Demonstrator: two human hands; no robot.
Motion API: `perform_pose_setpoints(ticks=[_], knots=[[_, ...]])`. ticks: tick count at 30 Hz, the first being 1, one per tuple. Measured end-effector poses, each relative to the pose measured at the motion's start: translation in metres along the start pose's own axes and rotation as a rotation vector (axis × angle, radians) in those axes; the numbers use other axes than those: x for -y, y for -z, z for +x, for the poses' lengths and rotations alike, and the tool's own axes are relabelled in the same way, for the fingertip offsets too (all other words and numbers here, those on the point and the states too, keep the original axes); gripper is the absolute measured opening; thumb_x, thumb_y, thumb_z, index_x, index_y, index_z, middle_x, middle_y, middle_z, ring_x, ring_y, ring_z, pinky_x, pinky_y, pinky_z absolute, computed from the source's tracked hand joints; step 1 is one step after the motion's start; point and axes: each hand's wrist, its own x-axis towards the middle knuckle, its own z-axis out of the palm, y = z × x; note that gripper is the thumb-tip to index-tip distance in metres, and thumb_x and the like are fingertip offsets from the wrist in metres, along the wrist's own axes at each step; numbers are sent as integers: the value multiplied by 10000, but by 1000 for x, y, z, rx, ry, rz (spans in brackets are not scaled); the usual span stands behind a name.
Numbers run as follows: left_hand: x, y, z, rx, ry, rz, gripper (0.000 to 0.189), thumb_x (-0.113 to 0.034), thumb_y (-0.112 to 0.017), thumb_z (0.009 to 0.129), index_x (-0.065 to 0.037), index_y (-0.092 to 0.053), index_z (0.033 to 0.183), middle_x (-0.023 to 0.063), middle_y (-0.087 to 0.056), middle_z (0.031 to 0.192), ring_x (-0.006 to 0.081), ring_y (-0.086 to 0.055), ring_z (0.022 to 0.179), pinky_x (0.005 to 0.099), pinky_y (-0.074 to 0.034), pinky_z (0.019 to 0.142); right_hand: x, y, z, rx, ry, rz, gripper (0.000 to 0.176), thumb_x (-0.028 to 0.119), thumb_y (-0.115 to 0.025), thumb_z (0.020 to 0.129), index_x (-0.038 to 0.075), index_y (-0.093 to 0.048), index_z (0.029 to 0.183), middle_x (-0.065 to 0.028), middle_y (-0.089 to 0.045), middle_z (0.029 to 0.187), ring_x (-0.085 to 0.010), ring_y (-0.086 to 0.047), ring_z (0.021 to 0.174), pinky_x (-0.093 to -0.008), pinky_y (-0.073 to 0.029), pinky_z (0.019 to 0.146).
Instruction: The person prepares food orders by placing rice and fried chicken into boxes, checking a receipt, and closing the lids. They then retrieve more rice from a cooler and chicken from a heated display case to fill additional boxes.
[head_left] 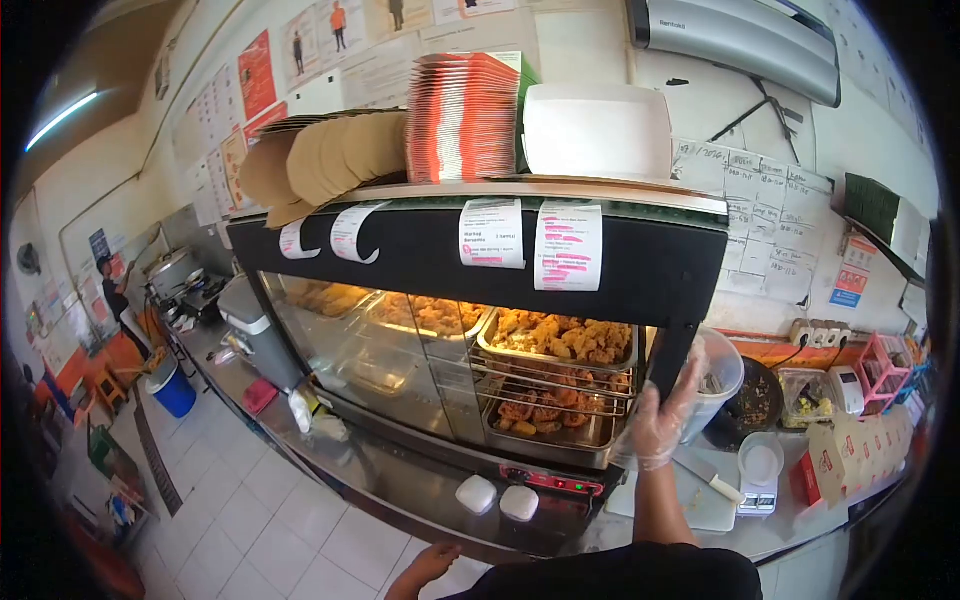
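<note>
My right hand (660, 425), in a clear plastic glove, reaches up at the right end of the heated display cabinet (420, 262). Its fingers are stretched out beside the cabinet's corner post, holding nothing that I can see. Low in the view, my left hand (432, 565) hangs bare in front of the counter, loosely open with nothing visible in it. Behind the open right part of the cabinet front lie a tray of fried chicken (560, 337) and, on the shelf below, more fried chicken pieces (545, 410). The glass door (450, 375) covers the left part.
Two white wrapped packets (497, 498) sit on the front ledge. A knife (715, 480) rests on a white cutting board (697, 505), near a scale (758, 490) and printed boxes (860, 455). Folded cartons (465, 118) top the cabinet. Another person (118, 300) stands far left.
</note>
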Motion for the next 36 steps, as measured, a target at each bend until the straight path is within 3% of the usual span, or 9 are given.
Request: perform_pose_setpoints(ticks=[1,6,9,10,12,15,19,30,36], knots=[[-8,10,8,13,-81,-47,486,-421,-564,876,20,-602,1077,105,-659,908,186,-614,825,307,-479,762,-2,-1,4,35,77,-104,687,113,-486,850,-54,-138,1418,-228,-180,1477,-321,-151,1387,-390,-115,1116],[-65,38,30,-55,-137,-395,337,-282,-575,902,21,-596,1045,79,-642,929,144,-589,855,284,-469,766,2,4,-4,109,-73,-109,689,183,-477,883,-71,-122,1416,-234,-181,1475,-330,-168,1380,-383,-102,1116],[-162,53,35,-97,-586,-399,154,-140,-581,895,-10,-599,975,52,-610,929,108,-556,829,247,-451,737,3,10,-7,202,-71,-148,702,199,-484,888,-82,-112,1413,-247,-166,1474,-335,-164,1377,-379,-103,1112],[-201,61,36,-140,-899,-312,123,-97,-588,872,-26,-598,972,57,-588,978,104,-540,837,231,-436,729,-7,7,-15,191,-125,-22,715,190,-487,884,-84,-91,1413,-247,-170,1470,-332,-168,1374,-378,-105,1110],[-297,84,14,-243,-1388,-75,175,-60,-641,771,-55,-650,945,130,-559,1111,222,-540,982,303,-428,776,-2,6,-20,140,-47,-226,750,232,-538,866,-97,-127,1400,-296,-322,1371,-386,-347,1267,-410,-253,1054],[-388,108,-30,-487,-1594,227,189,-114,-669,747,-106,-682,936,150,-515,1229,310,-462,1115,378,-343,934,-7,-1,-30,94,-92,-274,675,150,-504,877,-87,-147,1399,-283,-321,1374,-383,-340,1267,-413,-243,1059],[-440,110,-22,-592,-1740,189,141,-111,-685,747,-86,-654,882,144,-555,1171,327,-472,1089,401,-355,926,-4,1,-36,113,-135,-318,623,156,-448,907,-75,-147,1402,-277,-296,1388,-364,-321,1280,-400,-221,1067],[-446,92,-2,-455,-1803,-96,262,-11,-715,705,-39,-520,877,70,-604,857,246,-557,928,352,-451,760,-1,-4,-41,108,-245,-293,652,264,-424,917,-106,-156,1384,-294,-236,1418,-399,-242,1321,-429,-158,1087],[-447,80,4,-165,-1668,-430,257,16,-679,755,-48,-438,817,107,-606,834,200,-622,839,298,-486,721,-9,-8,-51,51,-168,-427,596,184,-412,913,-74,-164,1390,-286,-288,1375,-399,-302,1269,-417,-201,1066]])
